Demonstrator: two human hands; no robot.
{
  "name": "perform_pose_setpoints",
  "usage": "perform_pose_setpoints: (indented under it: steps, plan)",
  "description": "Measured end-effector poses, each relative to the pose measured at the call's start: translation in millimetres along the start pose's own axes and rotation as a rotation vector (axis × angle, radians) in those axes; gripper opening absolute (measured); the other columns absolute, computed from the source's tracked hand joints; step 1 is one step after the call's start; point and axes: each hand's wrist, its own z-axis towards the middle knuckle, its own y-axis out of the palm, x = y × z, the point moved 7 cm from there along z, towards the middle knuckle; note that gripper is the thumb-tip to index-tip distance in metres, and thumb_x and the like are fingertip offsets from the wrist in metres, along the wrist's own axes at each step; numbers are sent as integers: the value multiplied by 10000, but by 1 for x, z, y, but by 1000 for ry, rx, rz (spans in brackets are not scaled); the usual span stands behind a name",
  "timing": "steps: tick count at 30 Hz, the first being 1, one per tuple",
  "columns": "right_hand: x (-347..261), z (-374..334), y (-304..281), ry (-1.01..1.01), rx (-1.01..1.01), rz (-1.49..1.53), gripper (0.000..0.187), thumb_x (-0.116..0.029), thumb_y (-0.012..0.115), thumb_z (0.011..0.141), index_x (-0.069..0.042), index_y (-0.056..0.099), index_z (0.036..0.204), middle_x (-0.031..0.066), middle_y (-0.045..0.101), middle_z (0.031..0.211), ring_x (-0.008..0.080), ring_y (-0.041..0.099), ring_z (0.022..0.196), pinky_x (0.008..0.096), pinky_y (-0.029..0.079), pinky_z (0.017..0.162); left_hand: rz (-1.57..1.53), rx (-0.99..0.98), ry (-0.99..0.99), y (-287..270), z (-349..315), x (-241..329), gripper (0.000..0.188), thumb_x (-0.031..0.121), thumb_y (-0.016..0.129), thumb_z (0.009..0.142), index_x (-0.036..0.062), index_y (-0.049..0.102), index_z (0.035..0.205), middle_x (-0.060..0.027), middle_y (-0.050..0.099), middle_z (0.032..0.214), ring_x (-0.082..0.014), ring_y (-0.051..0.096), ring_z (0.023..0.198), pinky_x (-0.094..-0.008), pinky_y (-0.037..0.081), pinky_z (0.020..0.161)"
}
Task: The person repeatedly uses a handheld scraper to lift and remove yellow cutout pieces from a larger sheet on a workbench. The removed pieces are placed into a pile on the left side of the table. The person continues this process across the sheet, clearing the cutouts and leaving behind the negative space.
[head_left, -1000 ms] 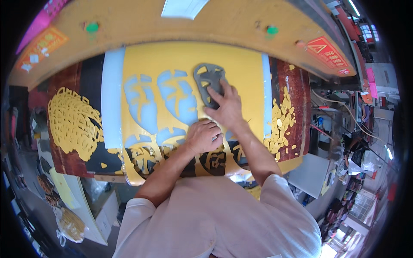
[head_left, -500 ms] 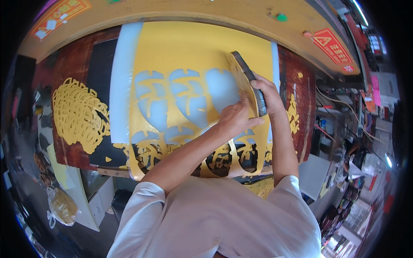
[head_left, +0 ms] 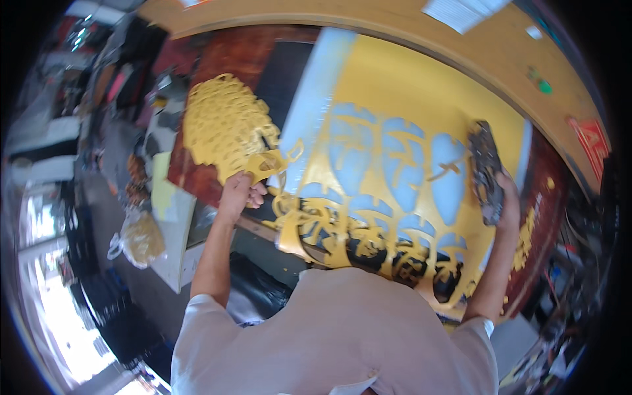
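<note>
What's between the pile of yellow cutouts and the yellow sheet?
In the head view, a black strip and a pale blue sheet lie there.

On the worktop (head_left: pixel 227 51), a heap of cut pieces (head_left: pixel 220 118) lies toward the left edge, a sheet (head_left: pixel 421 72) over an underlay (head_left: pixel 315 82) across the middle, and scraps (head_left: pixel 526 232) near the right edge, with a die (head_left: pixel 486 171) above the sheet's right part and a beam (head_left: pixel 375 18) along the far edge.

A head-worn fisheye looks down on the worktable (head_left: pixel 232 51)
</note>
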Motion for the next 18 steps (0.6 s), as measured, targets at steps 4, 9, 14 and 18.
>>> perform_pose_setpoints:
  steps: [4, 9, 14, 18]
  plan:
    - [-4, -18, 31, -23, 19, -26, 716, -353, 708, 976, 27, 531, 1556, 118, 719, 1252, 202, 731, 988, 320, 629, 824, -136, 110, -126, -65, -18, -2, 365, 259, 523, 1074, 27, 689, 845, -115, 702, 683, -170, 626, 484, -290, 497, 441]
    - [-2, -28, 41, -17, 70, -30, 756, -381, 763, 944, 25, 542, 1542, 121, 721, 1240, 211, 740, 1004, 325, 636, 822, 1, 1, -130, -107, -33, 30, 296, 246, 585, 1016, 15, 695, 869, -93, 673, 628, -145, 552, 429, -282, 413, 402]
    - [-8, -31, 43, -37, -24, 12, 734, -370, 767, 943, 29, 557, 1522, 120, 721, 1213, 204, 735, 972, 321, 638, 793, 96, -42, -40, -117, -56, 92, 235, 212, 606, 1014, 9, 707, 951, -100, 717, 686, -128, 621, 481, -252, 472, 438]
    - [-15, -38, 39, -43, 27, 14, 709, -337, 763, 948, 38, 559, 1513, 121, 721, 1191, 201, 731, 942, 321, 635, 767, 113, -44, 56, -132, -72, 130, 244, 180, 562, 1036, -19, 700, 1062, -102, 760, 777, -128, 686, 547, -237, 524, 474]
